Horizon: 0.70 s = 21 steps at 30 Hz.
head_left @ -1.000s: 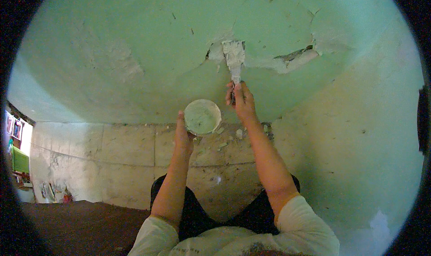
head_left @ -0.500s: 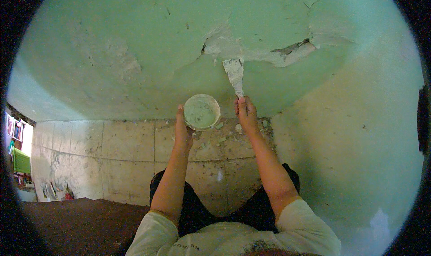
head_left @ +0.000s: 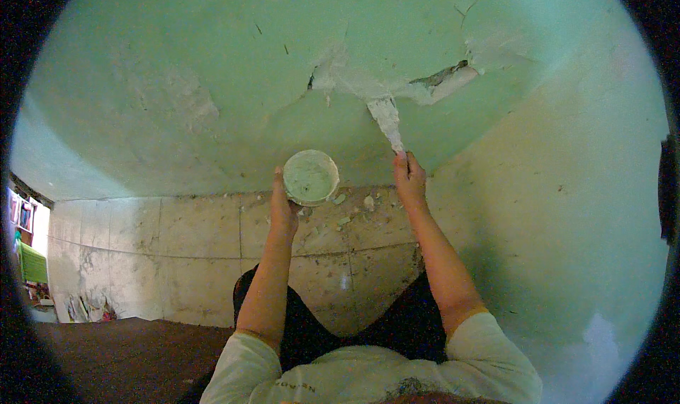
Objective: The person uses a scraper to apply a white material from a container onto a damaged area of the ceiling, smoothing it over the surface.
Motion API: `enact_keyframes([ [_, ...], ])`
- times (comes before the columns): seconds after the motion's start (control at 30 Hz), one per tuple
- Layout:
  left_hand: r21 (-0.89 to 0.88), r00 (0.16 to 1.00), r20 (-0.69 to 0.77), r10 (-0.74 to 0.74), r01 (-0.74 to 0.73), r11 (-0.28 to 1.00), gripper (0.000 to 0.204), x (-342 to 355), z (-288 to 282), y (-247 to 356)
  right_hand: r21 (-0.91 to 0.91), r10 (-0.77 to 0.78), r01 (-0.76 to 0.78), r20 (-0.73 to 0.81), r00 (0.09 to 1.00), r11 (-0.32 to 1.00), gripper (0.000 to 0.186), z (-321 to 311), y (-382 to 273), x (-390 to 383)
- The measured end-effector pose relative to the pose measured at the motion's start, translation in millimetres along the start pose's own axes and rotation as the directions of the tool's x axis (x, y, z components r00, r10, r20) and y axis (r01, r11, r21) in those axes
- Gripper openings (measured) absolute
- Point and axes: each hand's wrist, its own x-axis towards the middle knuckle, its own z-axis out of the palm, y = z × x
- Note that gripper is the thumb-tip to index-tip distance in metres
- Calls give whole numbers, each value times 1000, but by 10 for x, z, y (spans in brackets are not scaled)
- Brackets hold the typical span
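Note:
My left hand (head_left: 285, 204) grips a round tub (head_left: 312, 178) from its left side and below; pale wet filler coats its inside. In my right hand (head_left: 411, 177) is a putty knife (head_left: 386, 121), its handle mostly hidden by my fingers and its blade smeared with white filler. The blade's tip lies at the lower edge of a whitish filled patch (head_left: 361, 82) on the green wall (head_left: 248, 114). To the right of that patch runs a dark, jagged crack (head_left: 443, 75) with broken plaster along it.
Plaster crumbs (head_left: 343, 220) lie on the tiled floor (head_left: 198, 227) along the wall's foot. Another wall (head_left: 567, 206) meets the green one at the right. A dark brown surface (head_left: 134, 354) is at lower left, with a green item (head_left: 32, 264) and shelves beyond it.
My right hand and the putty knife have shifted right along the patch, and the blade now leans more. The tub has moved slightly left in the picture. The view has shifted a little too.

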Motion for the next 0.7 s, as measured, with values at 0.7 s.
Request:
enact_keyframes([
  [0.7,18,999,-24,-43,44,999,79,137,-14,-235,-421,-182,207,99,978,883,42,-377,-762,397],
])
